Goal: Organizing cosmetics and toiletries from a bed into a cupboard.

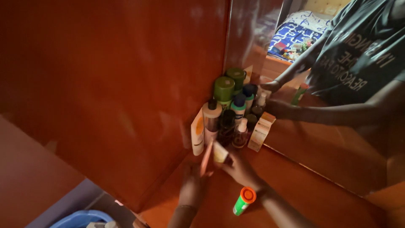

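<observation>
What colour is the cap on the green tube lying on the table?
Orange cap on the green tube, clearest in the head view.

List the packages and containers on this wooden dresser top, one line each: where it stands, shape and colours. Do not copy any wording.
Green tube with orange cap: lying on the wood by the right wrist.
Small cream box: held by the right hand.
Slim peach tube: at the left hand.
White squeeze tube: upright beside the side panel.
Two green-capped cans: corner, against the mirror.
Cream carton: upright beside the mirror.

Glossy wooden cabinet wall (126, 84), smooth plastic bottles (223, 90), cardboard box (260, 131)
</observation>
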